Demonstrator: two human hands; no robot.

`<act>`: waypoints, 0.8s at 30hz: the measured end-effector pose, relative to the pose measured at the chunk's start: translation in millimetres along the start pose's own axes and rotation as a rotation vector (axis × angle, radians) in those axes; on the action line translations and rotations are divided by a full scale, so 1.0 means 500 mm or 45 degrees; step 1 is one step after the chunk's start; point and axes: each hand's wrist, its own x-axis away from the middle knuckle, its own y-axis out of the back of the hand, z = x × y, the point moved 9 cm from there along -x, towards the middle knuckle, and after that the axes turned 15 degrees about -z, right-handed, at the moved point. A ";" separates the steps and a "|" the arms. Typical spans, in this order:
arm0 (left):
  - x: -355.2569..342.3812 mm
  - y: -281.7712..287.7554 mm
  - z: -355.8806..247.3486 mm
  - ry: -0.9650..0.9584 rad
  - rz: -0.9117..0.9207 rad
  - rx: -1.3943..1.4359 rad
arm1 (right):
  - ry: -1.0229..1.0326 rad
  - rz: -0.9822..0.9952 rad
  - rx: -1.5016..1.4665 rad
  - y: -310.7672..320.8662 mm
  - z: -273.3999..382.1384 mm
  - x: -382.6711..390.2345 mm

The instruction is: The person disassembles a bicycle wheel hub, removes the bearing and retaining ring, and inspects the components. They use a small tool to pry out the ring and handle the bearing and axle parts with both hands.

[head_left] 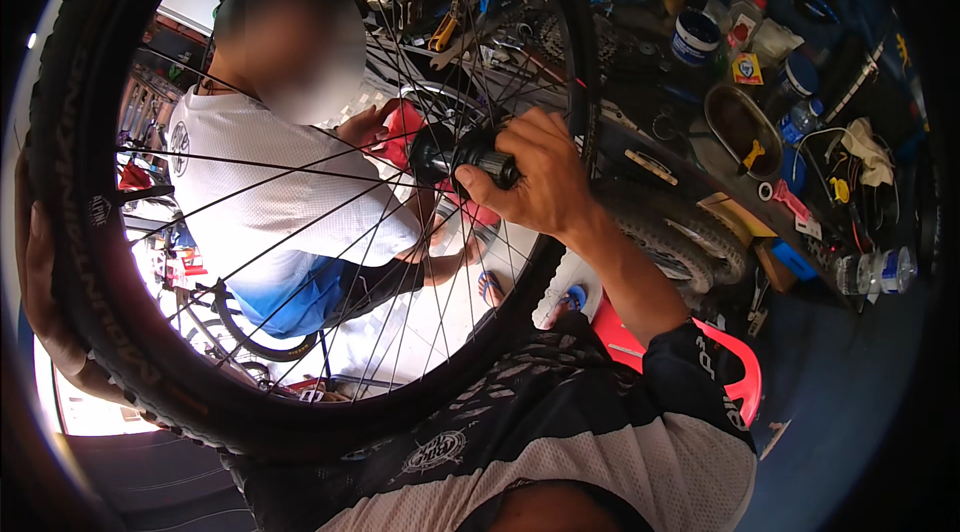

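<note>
- Across the left and middle of the view stands one bicycle wheel, tilted, with one black knobbly tyre, many thin dark spokes and one black hub.
- Two hands are on it. One, the left hand, lies against the tyre's outer left side; whether its grip closes around it, I cannot tell.
- The other, the right hand, has its grip closed on the hub, thumb and curled fingers around its near end.
- One co-worker in a white shirt and blue shorts shows through the spokes.
- Two blue-strapped sandals are on the floor.
- One red plastic chair is below the right forearm.
- On the counter: one oval metal pan, one pink-handled tool, one clear bottle on its side.
- At least two tyres more stand just beside the counter.
</note>
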 end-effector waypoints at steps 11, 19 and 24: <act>-0.031 -0.048 -0.019 0.016 -0.040 0.062 | -0.001 -0.139 -0.195 0.000 -0.012 0.001; -0.001 -0.035 0.026 0.037 -0.074 0.153 | -0.210 -0.130 -0.310 0.013 -0.027 0.008; -0.004 -0.021 0.026 0.055 -0.092 0.172 | -0.184 -0.136 -0.302 0.019 -0.033 0.009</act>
